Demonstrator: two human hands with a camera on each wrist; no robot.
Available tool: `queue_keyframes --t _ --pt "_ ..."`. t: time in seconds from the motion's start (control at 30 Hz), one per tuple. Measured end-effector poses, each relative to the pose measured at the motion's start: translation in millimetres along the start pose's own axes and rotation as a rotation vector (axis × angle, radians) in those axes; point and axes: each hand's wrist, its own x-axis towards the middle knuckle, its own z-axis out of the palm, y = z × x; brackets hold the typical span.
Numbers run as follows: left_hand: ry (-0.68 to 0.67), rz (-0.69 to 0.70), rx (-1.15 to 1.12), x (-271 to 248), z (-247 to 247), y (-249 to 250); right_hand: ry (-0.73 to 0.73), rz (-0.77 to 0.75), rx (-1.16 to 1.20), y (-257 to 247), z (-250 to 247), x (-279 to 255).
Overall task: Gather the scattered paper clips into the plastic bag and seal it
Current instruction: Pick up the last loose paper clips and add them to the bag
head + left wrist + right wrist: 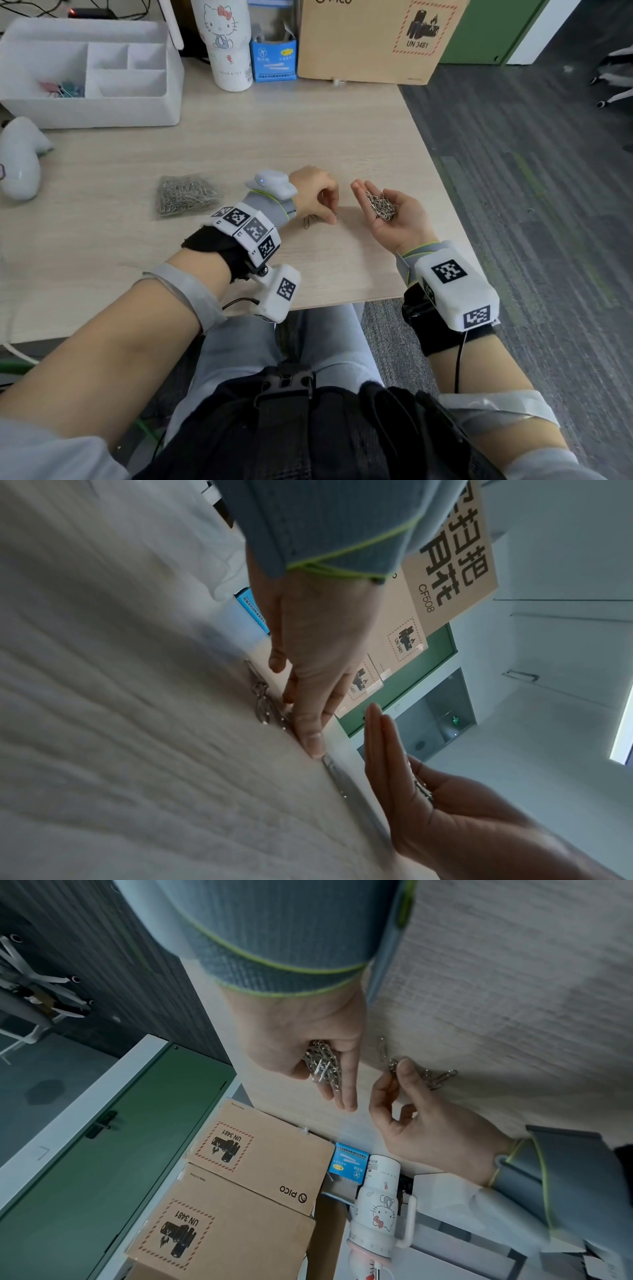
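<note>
A clear plastic bag [185, 198] with a heap of silver paper clips inside lies flat on the wooden table, left of both hands. My left hand [330, 212] is turned down onto the table, thumb and forefinger pinching one clip from a small loose cluster of paper clips [310, 222]. The right wrist view shows that cluster [440, 1077] beside my left hand [394, 1074]. My right hand [370, 195] is held palm up just to the right, fingers nearly straight, with a pile of clips [381, 207] cupped in the palm [323, 1066].
A white desk organiser [92, 72] stands at the back left, and a white controller [20, 157] lies at the far left. A Hello Kitty tumbler [226, 41], a blue box [273, 58] and a cardboard box [376, 37] line the back. The table's right edge [445, 192] runs close to my right hand.
</note>
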Motion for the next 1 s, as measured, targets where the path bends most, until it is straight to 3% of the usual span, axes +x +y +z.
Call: queue_keyframes --t 0.4,0.67,0.8,1.0 --pt "-0.085 -0.029 0.084 1.8 1.3 1.5 -0.014 -0.013 -0.018 -0.3 3.2 -2.1" --pt "0.092 0.045 -0.134 -1.8 -30.9 1.4 0.01 0.023 -0.093 7.7 7.1 11.6" --pt "0.112 0.097 -0.131 -1.2 -45.8 13.3 -0.045 0.113 -0.173 24.4 23.4 12.5" --pt "0.164 0.09 -0.139 -9.5 -53.0 14.9 -0.069 0.099 -0.269 37.3 46.7 15.6"
